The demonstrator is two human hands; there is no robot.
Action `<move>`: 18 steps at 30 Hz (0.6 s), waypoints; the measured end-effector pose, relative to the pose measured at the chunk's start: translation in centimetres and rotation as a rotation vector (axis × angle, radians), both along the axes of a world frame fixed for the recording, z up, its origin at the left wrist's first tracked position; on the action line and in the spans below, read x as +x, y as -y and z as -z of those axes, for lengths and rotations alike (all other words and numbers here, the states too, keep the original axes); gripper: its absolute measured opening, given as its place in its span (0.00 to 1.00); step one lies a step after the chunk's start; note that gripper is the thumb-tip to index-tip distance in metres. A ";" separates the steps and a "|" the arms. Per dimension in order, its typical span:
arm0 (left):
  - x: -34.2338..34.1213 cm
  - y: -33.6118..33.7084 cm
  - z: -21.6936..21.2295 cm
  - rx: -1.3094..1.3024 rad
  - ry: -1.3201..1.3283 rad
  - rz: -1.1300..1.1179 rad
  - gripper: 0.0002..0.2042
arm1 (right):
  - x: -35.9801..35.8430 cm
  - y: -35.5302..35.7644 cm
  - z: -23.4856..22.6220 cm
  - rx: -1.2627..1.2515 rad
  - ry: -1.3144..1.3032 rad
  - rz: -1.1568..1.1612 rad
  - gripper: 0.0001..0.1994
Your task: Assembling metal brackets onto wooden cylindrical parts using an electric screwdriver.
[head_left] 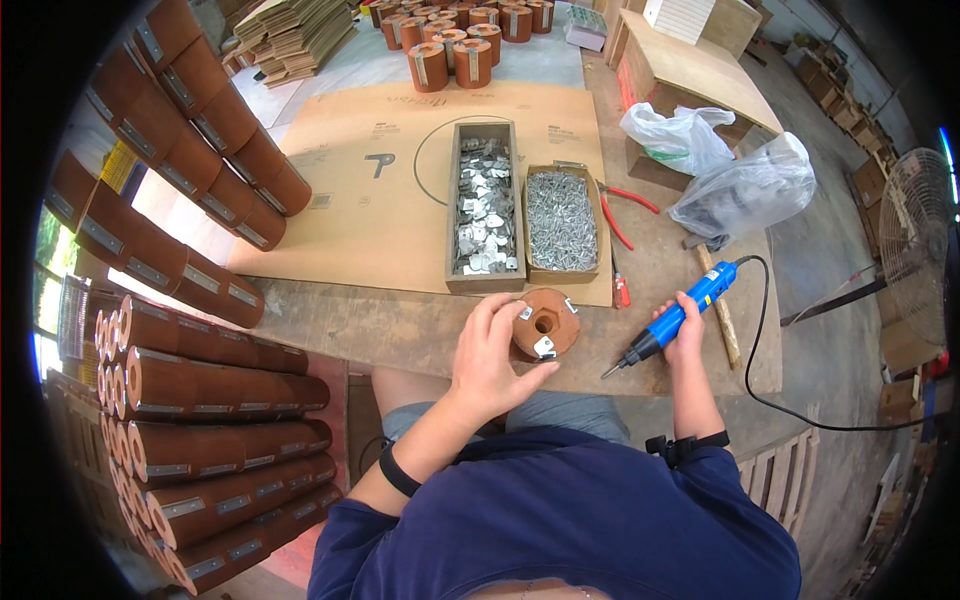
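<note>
My left hand (490, 355) grips a brown cylindrical part (546, 322) standing on the wooden workbench (400, 330), its round top with a centre hole and small metal clips facing up. My right hand (682, 328) holds a blue electric screwdriver (680, 312), tip pointing down-left toward the bench, a short way right of the part. A black cable runs from the tool off to the right.
Two wooden trays sit beyond the part, one with metal clips (484, 205), one with screws (561, 220). Red-handled pliers (622, 215) and plastic bags (745, 185) lie to the right. Stacks of brown cylinders (210, 420) fill the left; a fan (915, 245) stands right.
</note>
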State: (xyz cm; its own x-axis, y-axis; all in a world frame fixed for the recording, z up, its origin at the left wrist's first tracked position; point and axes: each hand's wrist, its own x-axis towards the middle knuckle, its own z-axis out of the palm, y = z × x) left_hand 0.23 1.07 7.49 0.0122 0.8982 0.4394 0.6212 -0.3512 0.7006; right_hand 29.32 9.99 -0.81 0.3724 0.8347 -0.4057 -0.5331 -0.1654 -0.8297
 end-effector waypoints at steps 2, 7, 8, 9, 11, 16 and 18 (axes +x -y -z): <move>0.6 -0.1 -0.4 0.044 -0.120 0.041 0.29 | 0.2 0.0 0.2 0.008 0.001 -0.003 0.13; 2.4 -0.6 0.2 0.015 -0.355 -0.018 0.24 | -0.1 0.3 0.0 0.010 -0.004 -0.005 0.14; 2.5 -0.7 0.8 0.018 -0.390 -0.002 0.23 | -0.1 0.3 0.1 0.012 -0.005 -0.009 0.14; 2.6 -0.8 1.0 0.019 -0.424 0.018 0.23 | 0.0 0.4 0.1 0.010 -0.005 -0.009 0.14; 1.9 -0.7 1.0 -0.032 -0.382 0.045 0.21 | -0.1 0.4 0.2 0.014 -0.012 -0.011 0.13; -1.2 -0.4 -0.7 -0.086 -0.556 0.184 0.20 | -0.1 0.3 0.0 0.023 0.001 -0.010 0.13; -2.0 -0.3 -1.0 -0.095 -0.650 0.163 0.23 | 0.1 0.2 0.0 0.025 -0.005 -0.012 0.13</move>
State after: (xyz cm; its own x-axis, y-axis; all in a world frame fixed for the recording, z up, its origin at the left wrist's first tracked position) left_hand -1.76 1.34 8.48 0.3857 0.8969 0.2162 0.8712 -0.4312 0.2345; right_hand 29.44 9.80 -0.82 0.3602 0.8490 -0.3867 -0.5354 -0.1513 -0.8309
